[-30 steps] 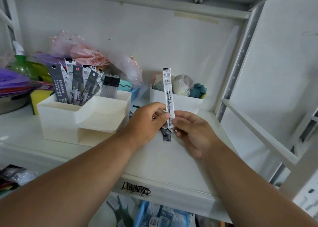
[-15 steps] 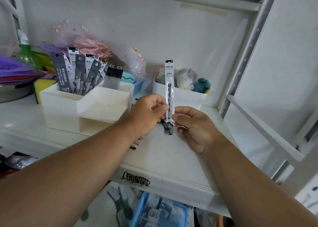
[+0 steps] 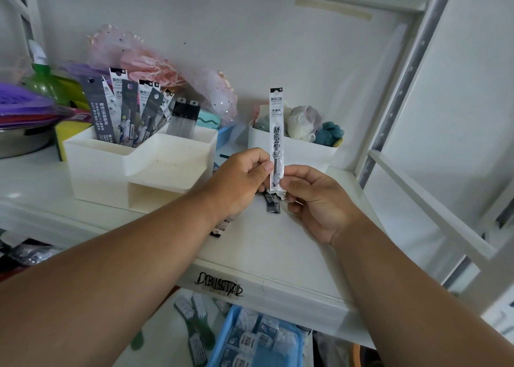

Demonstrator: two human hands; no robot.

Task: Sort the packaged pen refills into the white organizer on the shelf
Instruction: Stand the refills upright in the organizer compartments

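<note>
Both hands hold one packaged pen refill (image 3: pixel 276 133) upright above the shelf (image 3: pixel 306 241). Left hand (image 3: pixel 242 177) pinches its lower part from the left, fingers curled; right hand (image 3: pixel 314 197) pinches the bottom end, fingers curled. White organizer (image 3: pixel 133 169) stands to the left, well apart from the refill, its rear compartment holding several refill packs (image 3: pixel 125 110). More packs (image 3: pixel 274 202) lie on the shelf beneath the hands.
</note>
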